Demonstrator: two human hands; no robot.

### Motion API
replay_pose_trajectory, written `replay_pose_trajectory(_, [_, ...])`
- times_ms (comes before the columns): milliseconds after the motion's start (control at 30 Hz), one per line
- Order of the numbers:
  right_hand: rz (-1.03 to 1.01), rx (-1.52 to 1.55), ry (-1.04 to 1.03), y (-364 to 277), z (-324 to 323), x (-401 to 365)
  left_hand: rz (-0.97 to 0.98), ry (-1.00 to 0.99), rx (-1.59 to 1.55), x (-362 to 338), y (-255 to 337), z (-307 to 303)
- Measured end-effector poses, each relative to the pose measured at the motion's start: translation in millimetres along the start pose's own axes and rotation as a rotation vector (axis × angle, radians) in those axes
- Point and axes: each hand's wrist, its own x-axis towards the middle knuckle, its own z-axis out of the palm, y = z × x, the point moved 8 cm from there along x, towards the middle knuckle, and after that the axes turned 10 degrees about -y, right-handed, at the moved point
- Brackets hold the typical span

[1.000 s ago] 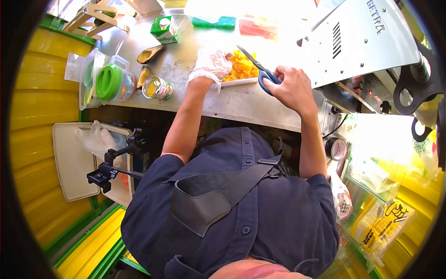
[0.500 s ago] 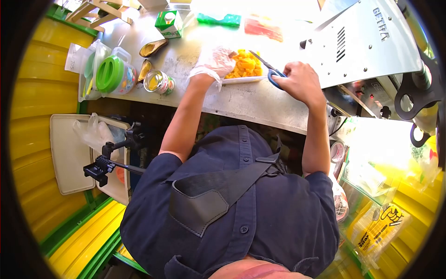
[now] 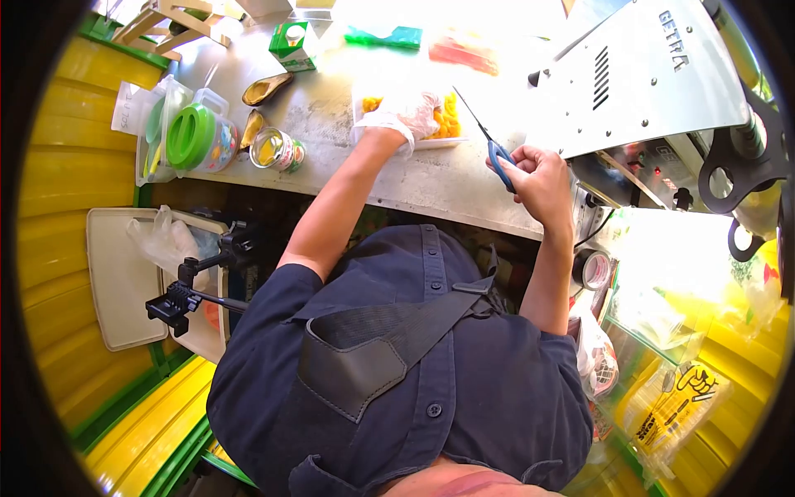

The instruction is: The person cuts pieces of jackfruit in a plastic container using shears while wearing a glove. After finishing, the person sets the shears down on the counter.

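Observation:
My left hand, in a clear plastic glove, reaches down over the pale tray of diced yellow-orange fruit. Pieces of the fruit show on both sides of it, and its fingertips are hidden among them, washed out by glare. My bare right hand is closed on the blue handles of a pair of scissors. The scissors stand right of the tray, with their dark blades slanting up and left. An opened tin can with yellow content sits left of the tray, near the counter's front edge.
A green-lidded jug and clear container stand at the counter's left end. Brown husk-like pieces lie near a green-and-white carton. Green and red packets lie at the back. A GETRA machine borders the right side.
My left hand has moved right, from the tray's left side to over the fruit. My right hand has drawn the scissors slightly right and toward me, turning the blades more upright.

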Motion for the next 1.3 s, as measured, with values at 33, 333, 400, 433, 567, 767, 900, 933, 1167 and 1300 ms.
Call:
replay_pose_trajectory(33, [0.001, 0.005, 0.004, 2, 1, -1, 0.004, -0.002, 0.004, 0, -3, -1])
replay_pose_trajectory(333, [-0.054, 0.191, -0.024, 24, 21, 1, -0.110, 0.003, -0.651, -24, -45, -20])
replay_pose_trajectory(400, [-0.111, 0.281, -0.028, 34, 31, 5, -0.096, 0.012, -1.129, -20, -59, -6])
replay_pose_trajectory(433, [-0.114, 0.325, -0.060, 39, 37, 6, -0.093, 0.003, -1.185, -17, -65, -2])
replay_pose_trajectory(567, [-0.191, 0.439, -0.071, 44, 59, 4, -0.105, -0.009, -1.353, -27, -68, -8])
replay_pose_trajectory(767, [-0.252, 0.206, 0.037, 42, 81, 4, 0.013, -0.020, -1.662, -27, -67, 0])
replay_pose_trajectory(900, [-0.297, 0.019, 0.127, 30, 82, 0, 0.092, -0.096, -1.754, -28, -60, 2])
replay_pose_trajectory(933, [-0.339, -0.032, 0.154, 25, 82, -2, 0.122, -0.123, -1.786, -28, -57, 2])
replay_pose_trajectory(1167, [-0.398, -0.015, 0.193, 21, 85, 2, 0.185, -0.175, -1.585, -31, -46, -2])
replay_pose_trajectory(1300, [-0.342, 0.000, 0.138, 26, 86, 4, 0.156, -0.142, -1.470, -27, -46, -6])
